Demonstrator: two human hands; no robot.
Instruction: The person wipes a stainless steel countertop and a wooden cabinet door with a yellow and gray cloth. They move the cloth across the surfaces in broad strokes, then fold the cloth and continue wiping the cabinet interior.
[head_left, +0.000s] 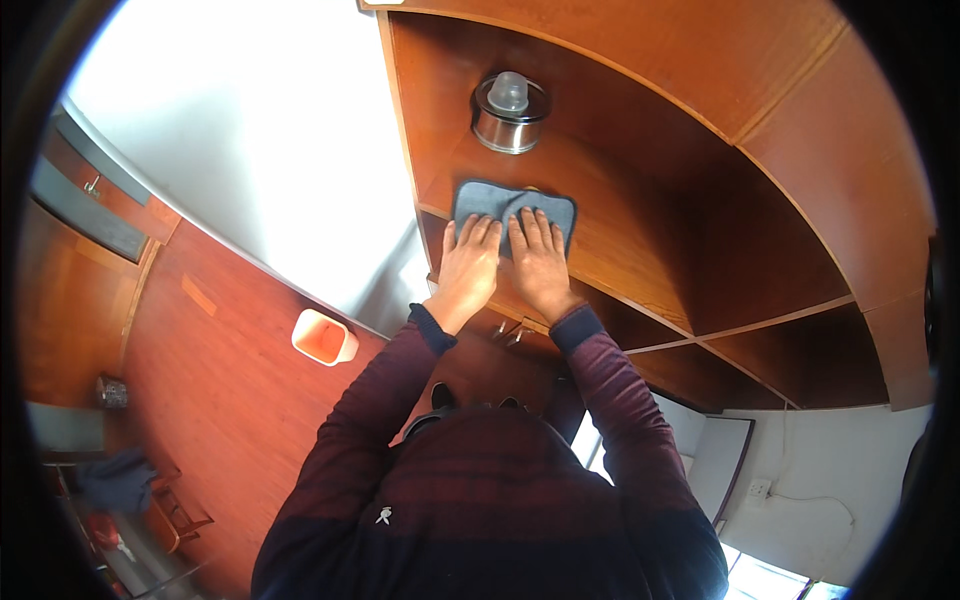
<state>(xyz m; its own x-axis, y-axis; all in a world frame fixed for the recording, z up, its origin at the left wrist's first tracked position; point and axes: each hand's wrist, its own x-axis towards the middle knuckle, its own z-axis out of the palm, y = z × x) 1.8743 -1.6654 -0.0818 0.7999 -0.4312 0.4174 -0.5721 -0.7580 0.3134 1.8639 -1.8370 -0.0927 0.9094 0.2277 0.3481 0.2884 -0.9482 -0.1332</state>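
A grey-blue cloth (480, 196) with a dark edge lies on the front part of a brown wooden cabinet shelf (622, 255), with a raised crease near its middle. The fingers of my left hand (471, 262) rest flat on its left half. My right hand (538, 262) lies on the right half, fingers slightly spread. Neither hand appears to grip the cloth. Farther back on the shelf stands a round shiny metal container (508, 131) with a translucent, dome-shaped piece (508, 91) on top.
A cabinet side panel (409, 112) borders the shelf at left, with dividers (694, 339) below right. Metal-handled cabinet doors (514, 334) are below my hands. A pale waste bin (322, 337) stands on the reddish floor (240, 375). A wooden chair (176, 517) is lower left.
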